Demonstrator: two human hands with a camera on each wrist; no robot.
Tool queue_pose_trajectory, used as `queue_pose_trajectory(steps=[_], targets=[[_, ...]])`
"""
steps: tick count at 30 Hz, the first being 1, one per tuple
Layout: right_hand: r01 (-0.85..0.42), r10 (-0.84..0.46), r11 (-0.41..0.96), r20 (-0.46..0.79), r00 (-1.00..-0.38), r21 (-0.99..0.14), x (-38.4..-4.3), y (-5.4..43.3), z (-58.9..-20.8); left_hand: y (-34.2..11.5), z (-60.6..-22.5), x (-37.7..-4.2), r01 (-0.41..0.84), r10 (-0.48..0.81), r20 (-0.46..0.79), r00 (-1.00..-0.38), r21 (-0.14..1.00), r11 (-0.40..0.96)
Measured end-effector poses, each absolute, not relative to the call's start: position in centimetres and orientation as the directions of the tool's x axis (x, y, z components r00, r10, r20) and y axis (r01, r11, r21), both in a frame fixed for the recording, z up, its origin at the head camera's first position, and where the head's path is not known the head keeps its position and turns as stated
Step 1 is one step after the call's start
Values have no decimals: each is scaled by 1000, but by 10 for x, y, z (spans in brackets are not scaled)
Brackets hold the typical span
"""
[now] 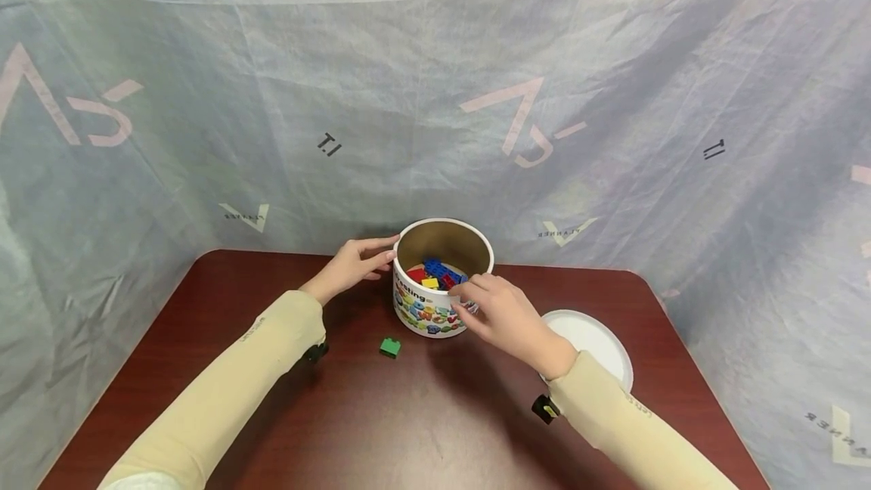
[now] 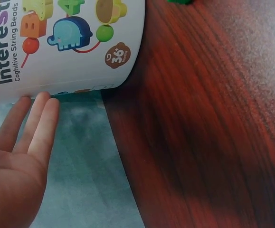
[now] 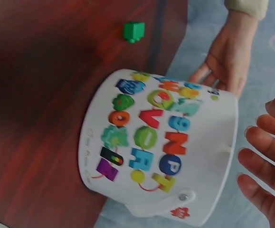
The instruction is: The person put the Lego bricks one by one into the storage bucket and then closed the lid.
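A white round bucket printed with colourful letters and toy pictures stands on the table without its lid. Inside lie blue bricks, a red brick and a yellow brick. Against the bucket's left side, near the rim, my left hand rests with fingers extended. My right hand hovers by the near right rim; its loosely bent fingers hold nothing visible and look apart from the rim in the right wrist view. On the table before the bucket sits a green brick.
A round white lid lies on the dark red wooden table, right of the bucket and partly behind my right forearm. Grey printed cloth hangs behind the table and along both sides.
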State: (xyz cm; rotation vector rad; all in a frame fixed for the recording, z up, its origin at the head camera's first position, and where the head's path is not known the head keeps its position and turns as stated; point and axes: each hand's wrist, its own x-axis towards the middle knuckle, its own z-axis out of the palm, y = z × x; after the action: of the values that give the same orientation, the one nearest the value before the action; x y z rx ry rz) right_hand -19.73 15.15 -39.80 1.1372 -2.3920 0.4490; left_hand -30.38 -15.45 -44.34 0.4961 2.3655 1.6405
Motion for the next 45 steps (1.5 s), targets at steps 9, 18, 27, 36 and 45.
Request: queue_pose_trajectory(steps=[9,18,27,36,45], targets=[[-813,-682,582,527,-507,-29,-188,144,-421,-154,-444,-304,137,398,-3,-918,936,323],[-814,-698,578,477,-534,-66,-180,128,-457,-155,-444,-304,150,393,8,-920,930,334],[-772,-687,625,388,-614,-116,-177,111,-493,-155,-444,-304,135,394,-2,-919,938,319],[-715,-649,673,312,-694,-191,-183,92,-506,-156,-445,-303,135,394,0,-919,939,316],[-696,-624,705,346,-701,-138,-188,74,-516,-156,-444,-304,152,402,17,-915,939,308]])
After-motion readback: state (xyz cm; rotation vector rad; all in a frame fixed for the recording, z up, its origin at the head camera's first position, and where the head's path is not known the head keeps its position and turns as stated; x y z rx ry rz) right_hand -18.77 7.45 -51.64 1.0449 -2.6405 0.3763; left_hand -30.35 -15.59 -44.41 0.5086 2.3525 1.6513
